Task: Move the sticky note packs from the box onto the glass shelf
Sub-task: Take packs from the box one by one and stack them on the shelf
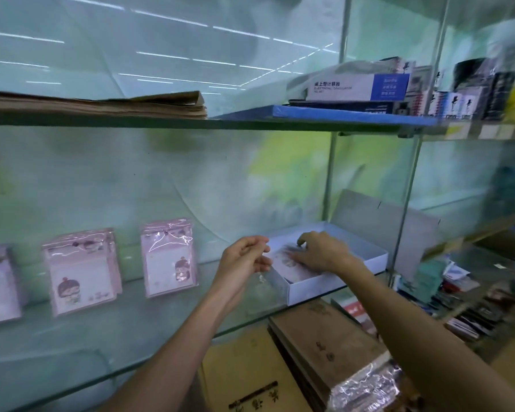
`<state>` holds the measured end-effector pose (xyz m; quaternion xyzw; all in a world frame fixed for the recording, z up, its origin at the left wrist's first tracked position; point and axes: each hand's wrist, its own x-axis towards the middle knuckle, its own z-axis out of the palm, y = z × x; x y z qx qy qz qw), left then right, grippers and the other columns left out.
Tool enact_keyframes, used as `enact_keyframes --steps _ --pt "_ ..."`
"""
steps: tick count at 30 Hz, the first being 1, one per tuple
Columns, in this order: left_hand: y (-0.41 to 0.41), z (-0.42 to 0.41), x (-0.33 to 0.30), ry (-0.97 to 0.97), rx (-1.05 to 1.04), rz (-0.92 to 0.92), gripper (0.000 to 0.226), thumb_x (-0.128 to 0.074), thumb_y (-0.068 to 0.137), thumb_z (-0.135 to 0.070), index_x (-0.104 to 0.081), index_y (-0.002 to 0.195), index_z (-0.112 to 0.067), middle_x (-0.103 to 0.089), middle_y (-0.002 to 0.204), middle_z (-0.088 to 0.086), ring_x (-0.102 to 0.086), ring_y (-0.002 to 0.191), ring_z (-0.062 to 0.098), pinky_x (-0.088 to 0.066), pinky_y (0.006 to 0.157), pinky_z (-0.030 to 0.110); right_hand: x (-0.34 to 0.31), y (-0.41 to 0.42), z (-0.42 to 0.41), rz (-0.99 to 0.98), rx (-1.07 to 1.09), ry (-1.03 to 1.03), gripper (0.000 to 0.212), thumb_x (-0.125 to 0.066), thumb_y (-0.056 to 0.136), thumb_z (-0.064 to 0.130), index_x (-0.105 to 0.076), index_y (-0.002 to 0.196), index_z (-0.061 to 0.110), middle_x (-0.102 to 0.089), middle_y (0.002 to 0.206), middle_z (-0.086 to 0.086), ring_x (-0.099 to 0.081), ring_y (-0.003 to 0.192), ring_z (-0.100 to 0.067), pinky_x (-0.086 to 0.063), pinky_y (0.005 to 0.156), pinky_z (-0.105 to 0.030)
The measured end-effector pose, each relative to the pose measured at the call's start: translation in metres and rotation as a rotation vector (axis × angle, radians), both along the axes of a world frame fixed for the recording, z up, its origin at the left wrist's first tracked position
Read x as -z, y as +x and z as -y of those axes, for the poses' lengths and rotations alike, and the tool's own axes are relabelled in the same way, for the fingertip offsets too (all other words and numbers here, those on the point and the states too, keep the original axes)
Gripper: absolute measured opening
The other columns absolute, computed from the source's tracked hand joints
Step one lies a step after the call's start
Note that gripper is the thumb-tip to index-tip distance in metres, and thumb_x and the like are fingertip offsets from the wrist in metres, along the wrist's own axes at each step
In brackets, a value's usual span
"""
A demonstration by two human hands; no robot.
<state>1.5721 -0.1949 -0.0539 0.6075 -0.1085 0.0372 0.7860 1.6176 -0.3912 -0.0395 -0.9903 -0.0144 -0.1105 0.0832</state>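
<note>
A sticky note pack (pixel 292 264) (blurred, partly hidden) is pressed by the right hand (pixel 321 251) inside the white box (pixel 336 281) at the glass shelf's (pixel 101 337) right end; its grip cannot be told. The left hand (pixel 244 260), loosely curled, is held near, empty.

Pink sticky note packs (pixel 169 257) with a cartoon girl print, white box (pixel 336 282) — blue-and-white carton (pixel 359 86) above, brown paper stack (pixel 101 105), greenish glass shelf (pixel 72 346)
</note>
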Motion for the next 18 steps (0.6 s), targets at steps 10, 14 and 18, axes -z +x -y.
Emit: enact_keyframes --steps 10,14,18 --pt "0.006 -0.012 -0.002 -0.015 -0.023 -0.029 0.013 -0.055 0.095 -0.005 -0.066 0.101 -0.004 -0.063 0.084 0.007 -0.061 0.066 0.020 -0.054 0.061 0.027 -0.034 -0.014 -0.001 0.345 -0.098 0.530 0.036 -0.050 0.093 0.027 -0.040 0.062 0.012 -0.042 0.058 -0.004 -0.040 0.062 -0.026 -0.029 0.053 -0.034" --pt "0.005 -0.023 -0.003 -0.011 -0.047 -0.023 0.014 -0.055 0.095 -0.004 -0.065 0.104 -0.003 -0.063 0.086 0.007 -0.062 0.068 0.020 -0.054 0.068 0.032 -0.053 -0.015 -0.013 0.273 -0.148 1.217 0.033 -0.058 0.096 0.027 -0.062 0.087 -0.005 -0.057 0.077 -0.012 -0.055 0.070 -0.022 -0.051 0.063 -0.033" --pt "0.003 -0.035 -0.006 -0.033 -0.056 -0.014 0.015 -0.059 0.094 -0.009 -0.063 0.107 -0.003 -0.064 0.092 0.009 -0.062 0.076 0.024 -0.054 0.082 0.042 -0.055 -0.018 -0.032 0.084 -0.238 1.569 0.022 -0.059 0.095 0.016 -0.064 0.107 -0.001 -0.069 0.101 -0.023 -0.066 0.085 -0.034 -0.054 0.084 -0.056"
